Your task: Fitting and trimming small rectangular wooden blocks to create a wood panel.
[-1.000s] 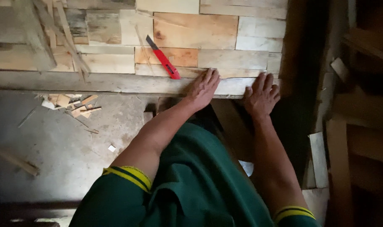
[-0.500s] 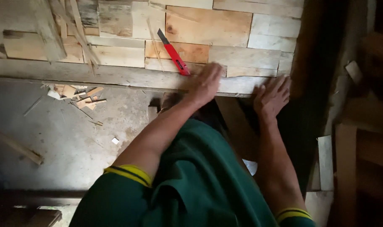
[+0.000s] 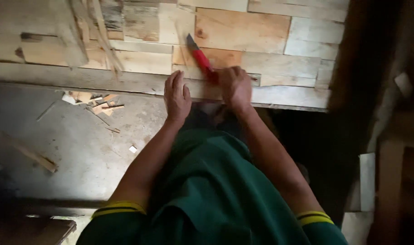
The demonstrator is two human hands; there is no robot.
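A wooden panel (image 3: 270,31) made of several flat pale and orange-brown pieces lies ahead of me, edged by a long front rail (image 3: 102,79). A red-handled cutter knife (image 3: 199,56) lies slanted on it. My right hand (image 3: 235,86) closes over the lower end of its red handle. My left hand (image 3: 176,95) rests flat on the front rail, fingers together, just left of the knife. Both arms wear green sleeves with yellow cuffs.
Thin wood strips (image 3: 96,38) lean across the panel's left part. Wood chips (image 3: 96,102) and a loose stick (image 3: 32,156) lie on the grey concrete floor (image 3: 80,149). Stacked boards (image 3: 397,181) stand in the dark area to the right.
My right hand has moved left from the panel's edge onto the red knife handle. My left hand has shifted left along the rail. The view has swung to the right.
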